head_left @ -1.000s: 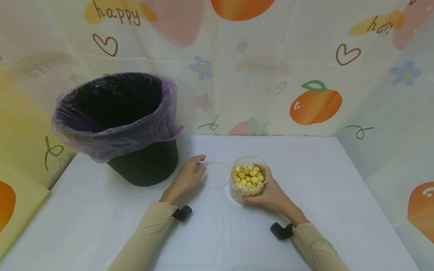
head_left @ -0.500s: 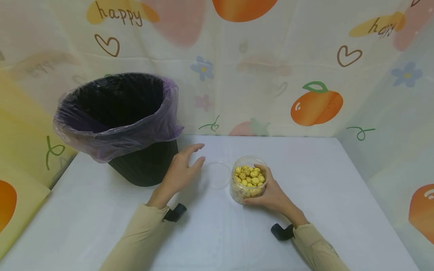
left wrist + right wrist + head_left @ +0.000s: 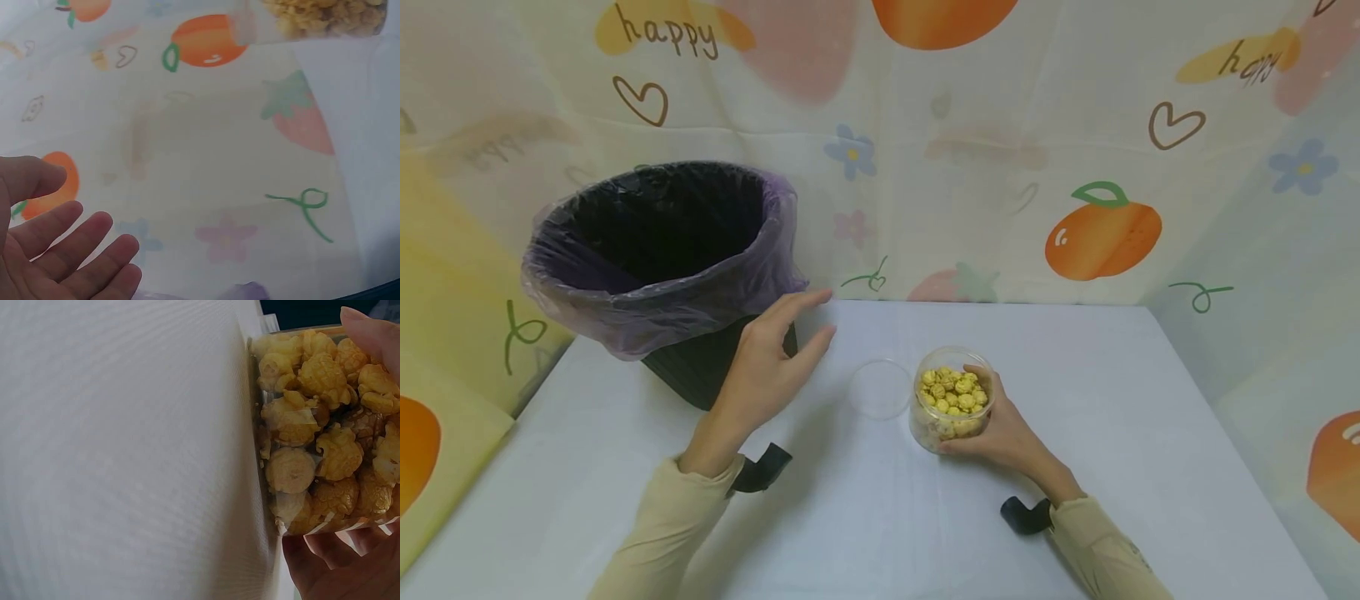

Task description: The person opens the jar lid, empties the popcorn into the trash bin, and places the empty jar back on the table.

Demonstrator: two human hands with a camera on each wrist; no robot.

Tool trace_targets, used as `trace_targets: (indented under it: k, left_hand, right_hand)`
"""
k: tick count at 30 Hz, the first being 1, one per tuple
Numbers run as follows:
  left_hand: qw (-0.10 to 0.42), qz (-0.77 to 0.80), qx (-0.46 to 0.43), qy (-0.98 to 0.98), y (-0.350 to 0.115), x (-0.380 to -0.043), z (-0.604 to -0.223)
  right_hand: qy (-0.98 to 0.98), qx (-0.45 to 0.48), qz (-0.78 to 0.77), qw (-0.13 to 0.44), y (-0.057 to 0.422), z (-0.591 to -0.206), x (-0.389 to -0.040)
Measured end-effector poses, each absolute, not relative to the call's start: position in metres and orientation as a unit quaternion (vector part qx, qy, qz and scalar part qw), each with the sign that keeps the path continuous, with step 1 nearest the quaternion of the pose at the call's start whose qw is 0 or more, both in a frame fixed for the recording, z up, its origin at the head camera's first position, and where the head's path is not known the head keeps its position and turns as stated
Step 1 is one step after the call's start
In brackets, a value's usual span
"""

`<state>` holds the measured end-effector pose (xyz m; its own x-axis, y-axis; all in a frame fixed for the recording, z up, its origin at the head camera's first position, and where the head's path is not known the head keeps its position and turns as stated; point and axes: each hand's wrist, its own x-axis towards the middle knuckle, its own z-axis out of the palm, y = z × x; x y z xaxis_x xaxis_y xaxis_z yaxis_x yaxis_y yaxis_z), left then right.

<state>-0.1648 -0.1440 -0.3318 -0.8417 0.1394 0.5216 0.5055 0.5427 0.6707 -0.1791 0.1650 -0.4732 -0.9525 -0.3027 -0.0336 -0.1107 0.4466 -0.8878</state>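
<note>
Clear plastic forms the jar of yellow popcorn, upright on the white tabletop, with the right hand grasping its side between thumb and fingers. Just left of it lies a round lid, while the raised left hand, its fingers released and parted, partly covers the black bin lined with a purple bag
</note>
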Motion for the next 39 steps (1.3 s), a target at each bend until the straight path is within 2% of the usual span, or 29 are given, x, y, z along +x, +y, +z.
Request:
trace_targets:
  k: [13, 19, 26, 32, 39]
  left_hand:
    - [0.32, -0.41, -0.231, -0.822, -0.163, -0.146, -0.285]
    - [0.36, -0.377, -0.202, -0.829, -0.189, -0.139, -0.262]
    - [0.394, -0.369, -0.155, -0.827, -0.221, -0.141, -0.252]
    - [0.399, -0.357, -0.117, -0.836, -0.25, -0.146, -0.249]
    - [0.341, -0.326, -0.043, -0.881, -0.287, -0.153, -0.253]
  right_hand:
    - [0.843, -0.131, -0.513, 0.093, 0.166, -0.473, -0.179]
    - [0.845, -0.13, -0.509, 0.094, 0.164, -0.472, -0.179]
    - [0.849, -0.127, -0.505, 0.092, 0.164, -0.472, -0.18]
    - [0.847, -0.13, -0.508, 0.087, 0.165, -0.473, -0.18]
    - [0.846, -0.132, -0.51, 0.086, 0.166, -0.474, -0.179]
